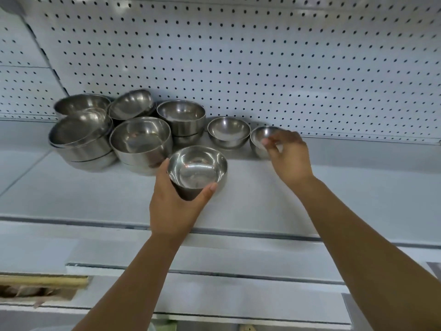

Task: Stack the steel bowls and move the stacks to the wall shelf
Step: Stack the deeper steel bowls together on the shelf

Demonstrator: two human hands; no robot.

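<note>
My left hand [177, 201] grips a steel bowl [198, 167] from below and the side, thumb on its near rim, just over the white shelf [262, 201]. My right hand [290, 158] pinches the rim of a small steel bowl [261, 139] standing near the pegboard. Another small bowl [228, 132] sits to its left. Several stacks of steel bowls [140, 142] crowd the shelf's left part, some of them tilted.
A white pegboard wall [238, 56] backs the shelf. The shelf's front edge [238, 231] runs across below my hands, with lower white ledges [214, 266] under it. At the lower left lies a wooden strip [43, 281].
</note>
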